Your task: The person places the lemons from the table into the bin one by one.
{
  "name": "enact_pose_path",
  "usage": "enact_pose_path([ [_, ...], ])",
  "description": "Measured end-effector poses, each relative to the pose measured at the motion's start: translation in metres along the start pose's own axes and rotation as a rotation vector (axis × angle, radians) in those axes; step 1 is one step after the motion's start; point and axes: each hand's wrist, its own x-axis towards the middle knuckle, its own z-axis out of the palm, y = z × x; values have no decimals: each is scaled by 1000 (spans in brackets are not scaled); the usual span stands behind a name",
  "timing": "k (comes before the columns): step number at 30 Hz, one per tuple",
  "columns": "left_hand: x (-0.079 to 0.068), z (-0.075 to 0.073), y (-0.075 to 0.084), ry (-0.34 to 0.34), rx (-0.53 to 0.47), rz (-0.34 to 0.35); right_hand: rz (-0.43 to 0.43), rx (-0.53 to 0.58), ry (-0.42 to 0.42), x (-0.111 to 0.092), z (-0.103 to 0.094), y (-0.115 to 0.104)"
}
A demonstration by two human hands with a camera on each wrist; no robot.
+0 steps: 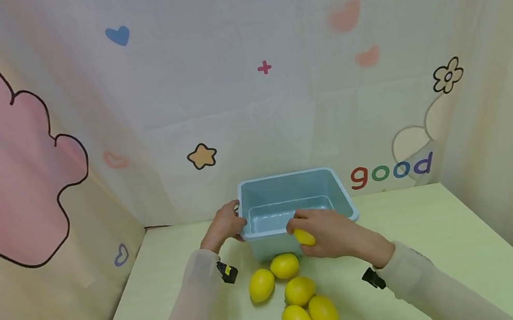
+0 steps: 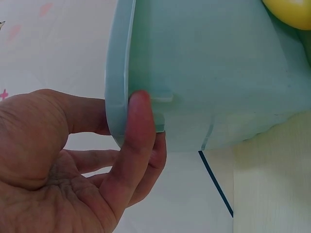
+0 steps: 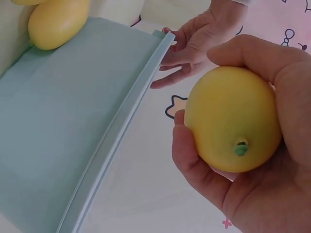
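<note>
A pale blue plastic bin [image 1: 274, 241] stands at the back of the table, its visible floor bare. My left hand [image 1: 226, 224] grips the bin's left rim; in the left wrist view its thumb and fingers [image 2: 141, 126] pinch the rim's edge from both sides. My right hand [image 1: 330, 233] holds a yellow lemon [image 3: 233, 121] with fingers and thumb curled round it, the green stem end showing. That hand overlaps the bin's front rim in the head view. Several lemons [image 1: 300, 291] lie on the table in front of the bin.
The pale green-yellow table [image 1: 435, 256] runs back to a printed fabric backdrop [image 1: 251, 113] close behind the bin. Fabric also hangs along the left and right sides. One lemon [image 1: 284, 266] lies close to the bin's front wall.
</note>
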Motion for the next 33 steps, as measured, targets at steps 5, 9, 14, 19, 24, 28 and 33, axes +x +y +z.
enact_pose_path([
  [5,-1,4,-2,-9,0,-2,-4,-6,20,-1,0,2],
  [9,-1,4,-3,-1,-9,7,-5,2,33,0,-1,4],
  [14,0,2,-1,12,-8,25,6,-17,64,2,-5,7],
  [19,1,3,-2,4,7,19,19,-25,71,4,-7,11],
  [24,1,2,-3,20,12,18,47,-35,85,15,-10,15],
  [28,3,1,-2,25,6,22,71,-46,73,25,-11,19],
  [33,3,2,-3,14,6,23,107,-35,42,33,-13,26],
])
